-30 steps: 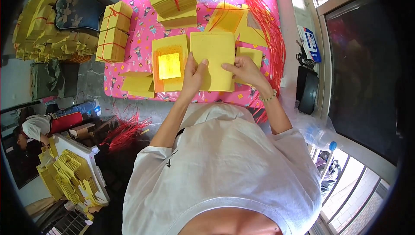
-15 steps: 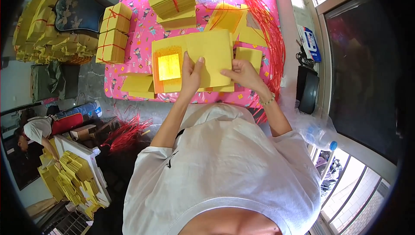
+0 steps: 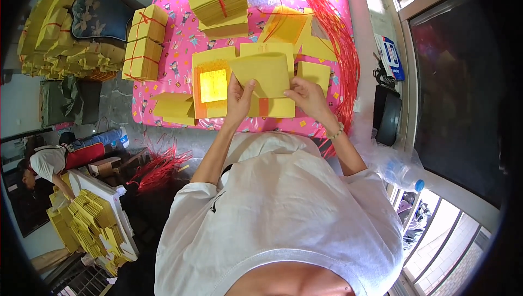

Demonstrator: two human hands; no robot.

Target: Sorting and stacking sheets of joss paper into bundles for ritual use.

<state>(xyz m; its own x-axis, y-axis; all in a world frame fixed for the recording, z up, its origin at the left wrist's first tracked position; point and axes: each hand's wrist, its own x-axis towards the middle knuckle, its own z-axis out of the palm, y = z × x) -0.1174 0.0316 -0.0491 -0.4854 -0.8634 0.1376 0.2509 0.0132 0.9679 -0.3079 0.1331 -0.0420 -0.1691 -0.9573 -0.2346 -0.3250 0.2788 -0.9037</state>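
While the left hand (image 3: 238, 97) is gripping the yellow paper (image 3: 264, 75) near its lower left corner, the right hand (image 3: 308, 98) is pinching its right edge. The paper is bending, so it is probably looking light and easily creased; its edges are offering the safest hold. It is lying over another yellow sheet (image 3: 280, 110) on the pink worktop (image 3: 173, 86).

My left hand (image 3: 238, 100) and right hand (image 3: 311, 100) make two, holding one yellow sheet (image 3: 264, 72); I count three red-tied bundles (image 3: 143, 59) on one pink tablecloth (image 3: 177, 29), one gold square (image 3: 213, 87), one bracelet (image 3: 338, 131), one bottle (image 3: 406, 177) and one co-worker (image 3: 48, 162).
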